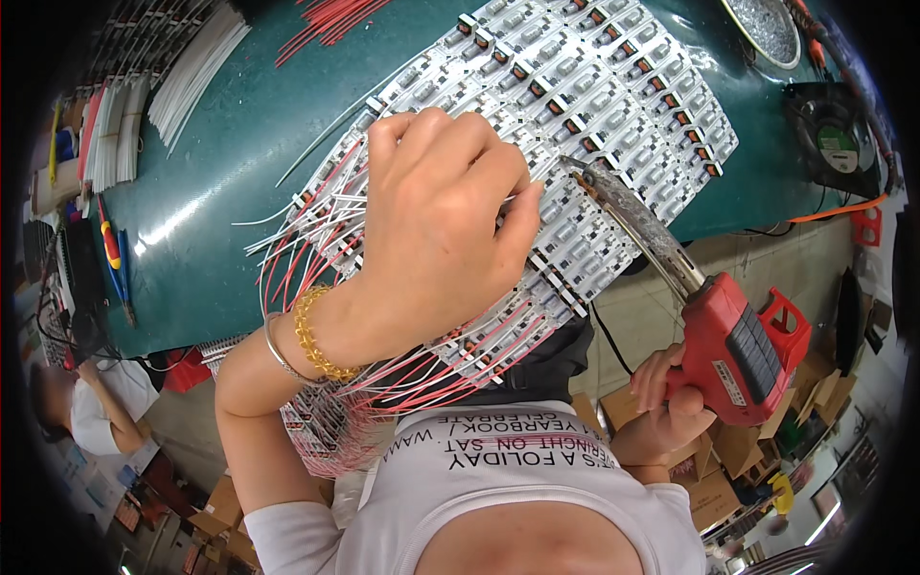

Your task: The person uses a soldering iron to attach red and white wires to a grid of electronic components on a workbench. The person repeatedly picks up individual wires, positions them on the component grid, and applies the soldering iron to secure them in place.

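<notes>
A large panel of white circuit boards (613,105) with rows of small components lies across the green table and overhangs its near edge. My left hand (441,216) is over the panel's left part, fingers curled and thumb drawn in; what they pinch is hidden. Red and white wires (316,230) fan out from the boards beneath and beside that hand. My right hand (666,393) grips a red soldering gun (733,350). Its long metal tip (585,172) points up and left, reaching over the boards just right of my left hand.
White wires (196,77) and red wires (331,19) lie at the back left of the green table (211,220). Pliers (113,251) rest near its left edge. A round metal dish (767,34) and black fan (834,144) are at right. Another person (105,407) sits far left.
</notes>
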Demonstrator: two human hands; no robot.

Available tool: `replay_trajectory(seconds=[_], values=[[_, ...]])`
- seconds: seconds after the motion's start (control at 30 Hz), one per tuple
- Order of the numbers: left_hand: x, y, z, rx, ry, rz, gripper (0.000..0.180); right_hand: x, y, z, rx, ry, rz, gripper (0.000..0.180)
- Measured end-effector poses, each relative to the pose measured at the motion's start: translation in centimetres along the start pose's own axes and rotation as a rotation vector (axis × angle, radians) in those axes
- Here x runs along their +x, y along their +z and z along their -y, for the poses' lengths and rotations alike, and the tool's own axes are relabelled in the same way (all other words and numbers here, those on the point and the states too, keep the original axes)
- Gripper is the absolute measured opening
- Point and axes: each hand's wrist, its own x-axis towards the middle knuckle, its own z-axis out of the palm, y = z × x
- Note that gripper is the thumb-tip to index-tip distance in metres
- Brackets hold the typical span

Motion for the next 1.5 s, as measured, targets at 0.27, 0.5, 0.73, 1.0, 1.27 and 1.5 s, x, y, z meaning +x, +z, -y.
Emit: replay_trajectory(seconds=[0.27, 0.5, 0.73, 1.0, 1.27, 1.5], values=[[0.0, 0.1, 0.1, 0.008, 0.003, -0.005, 0.015, 0.5, -0.2, 0.7, 0.055, -0.004, 0.064, 0.079], [0.2, -0.1, 0.1, 0.028, 0.085, -0.036, 0.013, 0.7, -1.2, 0.1, 0.126, -0.033, 0.167, 0.075], [0.3, -0.6, -0.8, -0.054, 0.067, -0.047, 0.01, 0.0, -1.6, -0.1, 0.122, -0.029, 0.099, 0.077], [0.2, -0.1, -1.0, -0.078, -0.043, 0.1, 0.011, -0.5, -1.2, 0.1, 0.049, -0.029, 0.092, 0.076], [0.2, 0.2, -1.0, -0.07, -0.033, 0.066, 0.014, -0.4, -2.2, 0.0, 0.062, 0.049, 0.164, 0.074], [0.2, 0.3, -1.0, -0.064, -0.025, 0.072, 0.014, -0.5, -0.7, 0.6, 0.005, -0.029, -0.003, 0.08]])
